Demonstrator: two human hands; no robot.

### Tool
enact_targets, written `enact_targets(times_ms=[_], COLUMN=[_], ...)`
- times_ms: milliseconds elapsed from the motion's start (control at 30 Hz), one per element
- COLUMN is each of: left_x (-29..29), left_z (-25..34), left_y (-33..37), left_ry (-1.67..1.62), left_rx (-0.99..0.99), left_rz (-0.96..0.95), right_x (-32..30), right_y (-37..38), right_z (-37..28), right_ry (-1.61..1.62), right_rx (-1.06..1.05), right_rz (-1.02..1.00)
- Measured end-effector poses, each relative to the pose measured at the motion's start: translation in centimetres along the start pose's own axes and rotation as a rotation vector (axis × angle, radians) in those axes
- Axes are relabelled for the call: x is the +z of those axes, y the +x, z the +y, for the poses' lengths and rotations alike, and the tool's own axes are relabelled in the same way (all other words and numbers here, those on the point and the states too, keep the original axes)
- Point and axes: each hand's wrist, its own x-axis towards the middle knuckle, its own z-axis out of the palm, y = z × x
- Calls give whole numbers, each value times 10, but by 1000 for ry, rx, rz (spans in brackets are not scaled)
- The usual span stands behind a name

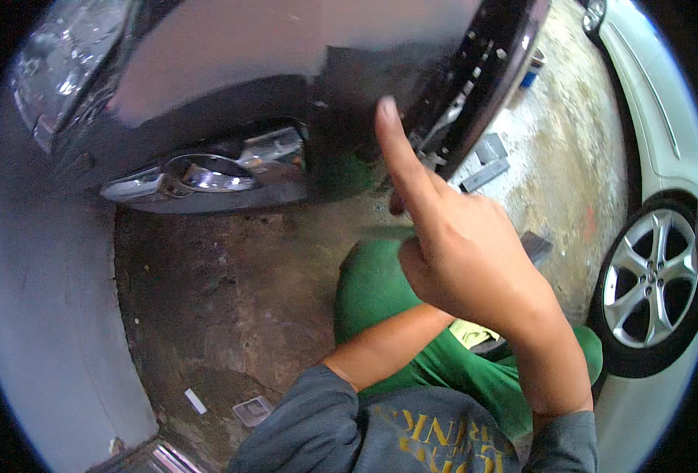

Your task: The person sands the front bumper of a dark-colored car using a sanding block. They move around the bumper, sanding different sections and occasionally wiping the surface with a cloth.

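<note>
- Grey car door [230, 71] fills upper view; chrome handle [207, 175] sits left of right hand [463, 260].
- Right hand: index finger [400, 158] extended against door's edge, other fingers curled, gripping nothing.
- Left hand: hidden behind right one — finger state cannot be told.

We see a glossy, smooth painted metal car door [230, 55] with a bright chrome door handle [207, 175] that mirrors its surroundings. The door edge [483, 87] looks dark and matt, with bare metal fittings. The concrete floor [215, 299] is rough, stained and dull. Our trousers [380, 292] are soft green cloth, our sleeve [301, 426] matt grey fabric. The alloy wheel [652, 276] shines satin silver against matt black rubber.
</note>
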Motion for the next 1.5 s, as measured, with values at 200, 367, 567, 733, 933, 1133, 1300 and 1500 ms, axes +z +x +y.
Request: enact_targets(times_ms=[200, 367, 567, 733, 933, 1133, 1300, 1500], left_x=[14, 9, -16, 9, 25, 62, 68, -2], left_z=[-7, -8, 41, 19, 23, 67, 131, 301], left_y=[17, 20, 5, 12, 15, -11, -16, -19], left_ry=[65, 109, -210, -375, -415, -489, -517, -695], left_rx=[-48, -134, -145, -118, -124, -425, -685, -813], left_rz=[-25, -129, -158, -150, -21, 84, 292, 525], right_x=[-30, -70, -107, -119, -123, -126, -118, -164], right_y=[-56, -119, -180, -205, -225, -182, -193, -243], right_z=[25, 61, 120, 141, 185, 253, 283, 116], right_ry=[325, 422, 599, 771, 1129, 680, 677, 489], right_rx=[57, 298, 403, 379, 461, 697, 876, 710], right_rz=[-96, 157, 601, 935, 959, 823, 789, 310])
